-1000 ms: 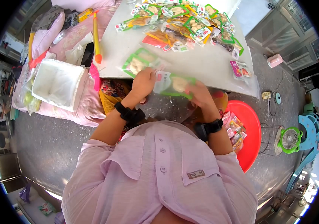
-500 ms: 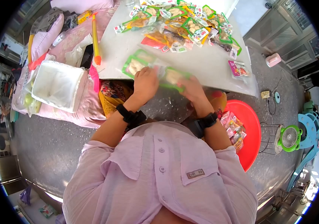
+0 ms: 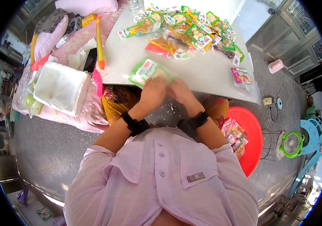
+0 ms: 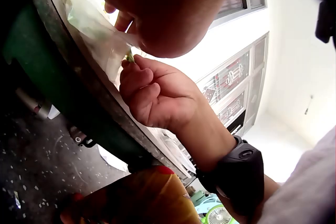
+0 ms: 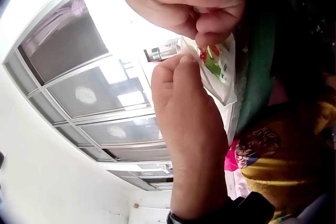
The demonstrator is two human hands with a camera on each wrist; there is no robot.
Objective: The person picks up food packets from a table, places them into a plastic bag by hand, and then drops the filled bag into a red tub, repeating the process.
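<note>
A green-edged clear packet with a white and red label lies over the table's near edge, partly hidden by the hands. The left hand pinches its near edge. Close beside it, the slightly blurred right hand is at the same edge. In the left wrist view, the curled fingers of the right hand pinch a corner of the translucent packet, below the large left hand. The right wrist view shows the left hand with thumb and finger on the packet, under the right hand.
Many packets are heaped on the table's far side. A pink-purple packet lies at its right. A white foam box stands left, and a red basin holding small packets is on the floor at right.
The right hand has moved left, closer to the left hand. The green-edged packets stretched between both hands before; now one labelled packet shows beyond the left hand, and the span between the hands has closed up.
</note>
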